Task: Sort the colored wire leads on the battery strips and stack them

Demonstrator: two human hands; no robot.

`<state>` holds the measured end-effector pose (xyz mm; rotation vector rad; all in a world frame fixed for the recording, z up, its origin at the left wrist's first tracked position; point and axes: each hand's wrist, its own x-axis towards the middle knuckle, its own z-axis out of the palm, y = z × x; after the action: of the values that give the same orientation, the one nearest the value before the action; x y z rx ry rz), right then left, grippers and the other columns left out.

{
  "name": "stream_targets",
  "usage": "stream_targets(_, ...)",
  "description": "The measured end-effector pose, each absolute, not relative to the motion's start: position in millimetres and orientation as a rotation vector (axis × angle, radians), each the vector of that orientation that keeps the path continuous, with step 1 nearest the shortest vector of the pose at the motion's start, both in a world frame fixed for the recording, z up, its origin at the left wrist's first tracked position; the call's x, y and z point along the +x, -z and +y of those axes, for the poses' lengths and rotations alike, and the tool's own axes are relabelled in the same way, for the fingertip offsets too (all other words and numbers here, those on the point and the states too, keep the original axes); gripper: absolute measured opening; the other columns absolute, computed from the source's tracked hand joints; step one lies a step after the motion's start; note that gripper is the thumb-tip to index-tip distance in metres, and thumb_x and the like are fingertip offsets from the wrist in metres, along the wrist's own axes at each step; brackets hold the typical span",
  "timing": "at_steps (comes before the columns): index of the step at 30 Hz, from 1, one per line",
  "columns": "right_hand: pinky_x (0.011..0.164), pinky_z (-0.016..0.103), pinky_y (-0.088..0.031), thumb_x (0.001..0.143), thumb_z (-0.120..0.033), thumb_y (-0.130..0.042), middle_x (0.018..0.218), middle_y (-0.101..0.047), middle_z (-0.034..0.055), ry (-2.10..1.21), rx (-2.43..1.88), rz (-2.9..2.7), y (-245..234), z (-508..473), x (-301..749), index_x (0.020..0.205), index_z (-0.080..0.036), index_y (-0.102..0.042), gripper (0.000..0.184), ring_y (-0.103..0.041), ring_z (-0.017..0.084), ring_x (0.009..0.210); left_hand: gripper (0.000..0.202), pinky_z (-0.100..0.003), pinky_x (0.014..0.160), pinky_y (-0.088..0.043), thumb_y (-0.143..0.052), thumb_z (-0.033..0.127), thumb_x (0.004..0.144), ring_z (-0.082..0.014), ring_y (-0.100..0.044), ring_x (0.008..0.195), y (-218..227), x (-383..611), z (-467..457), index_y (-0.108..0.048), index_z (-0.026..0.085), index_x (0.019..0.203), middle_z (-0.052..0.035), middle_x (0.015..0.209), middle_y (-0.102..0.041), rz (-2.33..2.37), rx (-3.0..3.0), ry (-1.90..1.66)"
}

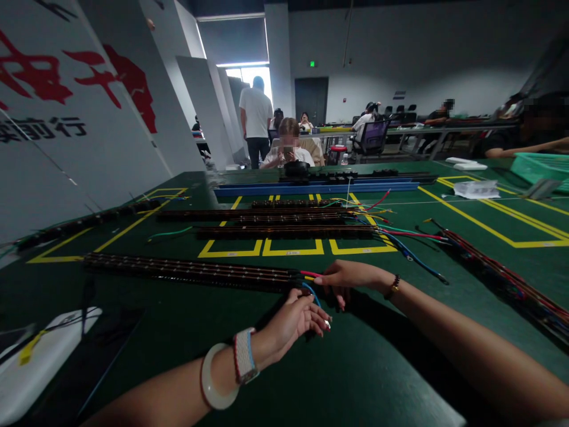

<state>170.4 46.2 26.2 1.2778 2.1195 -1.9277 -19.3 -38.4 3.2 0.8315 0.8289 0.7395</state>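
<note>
A long dark strip (186,270) lies across the green table (355,367) in front of me, with red and blue wires (310,283) coming out of its right end. My left hand (296,320) is curled at that end, its fingers closed on the blue wire. My right hand (344,277) reaches in from the right and rests on the strip's end, fingers bent around the wires there. A pale bangle and a woven band sit on my left wrist, a bead bracelet on my right.
More dark strips (284,231) with coloured wires lie farther back among yellow floor-style markings (293,249). A bundle of wired strips (502,276) runs along the right. A white tray (40,350) sits at the near left. A seated person (288,148) faces me across the table; white panels stand left.
</note>
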Motion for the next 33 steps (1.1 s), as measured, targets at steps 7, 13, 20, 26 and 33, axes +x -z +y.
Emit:
stream_targets(7,0.055,0.024,-0.051,0.077,-0.065,-0.056,0.080,-0.069,0.0071,2.128,1.149,2.039,-32,38,168,0.089,-0.011,-0.065,0.056,-0.064,0.013,0.060,0.023,-0.029,0.062,-0.046,-0.041,0.035,0.090,-0.0156,-0.065,0.064,-5,-19,-40,-0.037,0.015,0.102,-0.0069,0.074,-0.066,0.824,0.957,-0.628)
stream_targets(13,0.058,0.024,-0.053,0.079,-0.065,-0.054,0.082,-0.069,0.0073,2.181,1.077,2.008,-34,34,165,0.087,-0.012,-0.066,0.055,-0.063,0.012,0.062,0.028,-0.018,0.042,-0.034,-0.038,0.041,0.090,-0.0093,-0.057,0.047,-8,-20,-42,-0.040,0.016,0.101,-0.0055,0.069,-0.067,0.870,0.983,-0.610)
stream_targets(20,0.069,0.029,-0.054,0.090,-0.055,-0.043,0.087,-0.069,0.0123,2.463,0.854,1.742,-28,33,163,0.091,-0.007,-0.066,0.053,-0.066,0.018,0.078,0.033,-0.016,0.031,-0.016,-0.040,0.049,0.087,-0.0061,-0.047,0.034,-9,-22,-42,-0.043,0.017,0.092,-0.0051,0.066,-0.068,0.939,0.978,-0.641)
stream_targets(26,0.074,0.031,-0.053,0.090,-0.048,-0.047,0.079,-0.067,0.0083,2.578,0.845,1.573,-22,33,164,0.088,-0.009,-0.063,0.043,-0.066,0.016,0.073,0.035,-0.016,0.034,-0.023,-0.043,0.051,0.086,-0.0061,-0.048,0.038,-7,-23,-41,-0.046,0.016,0.089,-0.0017,0.062,-0.063,0.896,0.997,-0.652)
stream_targets(33,0.049,0.022,-0.047,0.078,-0.054,-0.062,0.056,-0.051,-0.0046,2.388,1.155,1.937,-32,25,161,0.071,-0.014,-0.055,0.042,-0.047,0.007,0.046,0.033,-0.024,0.054,-0.043,-0.042,0.038,0.091,-0.0132,-0.062,0.063,-5,-20,-41,-0.041,0.014,0.113,-0.0098,0.088,-0.065,0.815,0.965,-0.683)
